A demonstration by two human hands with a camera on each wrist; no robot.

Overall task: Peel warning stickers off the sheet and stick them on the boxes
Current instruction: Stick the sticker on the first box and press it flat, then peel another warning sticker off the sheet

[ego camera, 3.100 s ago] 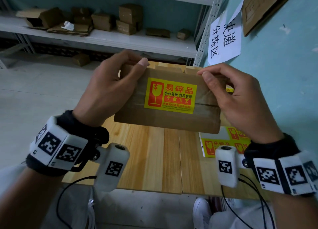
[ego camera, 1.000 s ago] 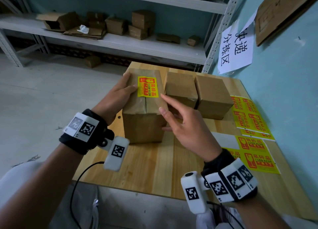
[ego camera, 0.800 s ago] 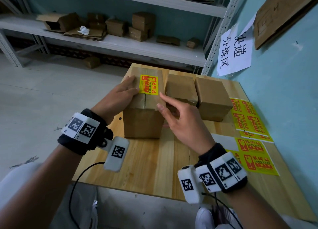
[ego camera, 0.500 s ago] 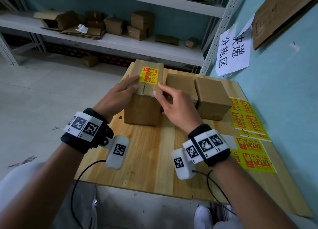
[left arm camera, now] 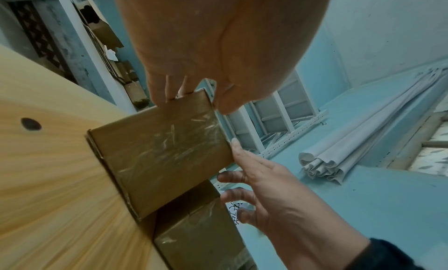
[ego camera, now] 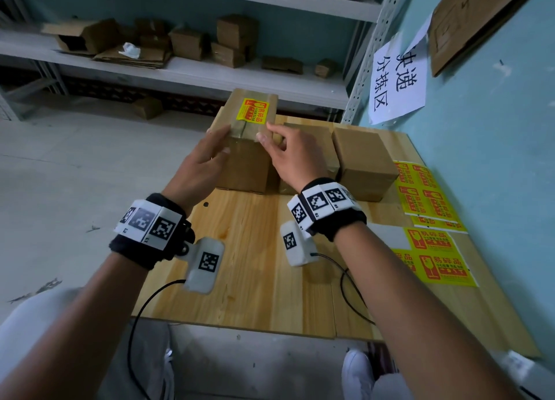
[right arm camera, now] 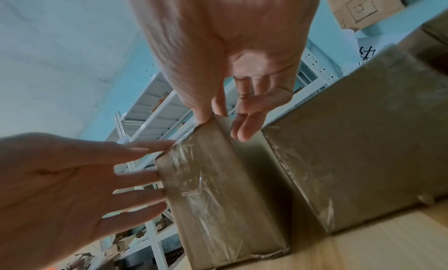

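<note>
one labelled box (ego camera: 244,147) at upper centre sits between the spread left hand (ego camera: 200,165) and right hand (ego camera: 295,156); two boxes (ego camera: 365,159) to its right look bare.

labelled box (ego camera: 244,147) pushed farther back; right hand (ego camera: 295,156) now beside it

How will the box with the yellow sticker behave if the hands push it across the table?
The labelled box probably slides rather than tips: it sits flat on smooth wood. Its glossy tape may feel slippery to the left hand and right hand. It looks stiff; its weight is unknowable.
</note>
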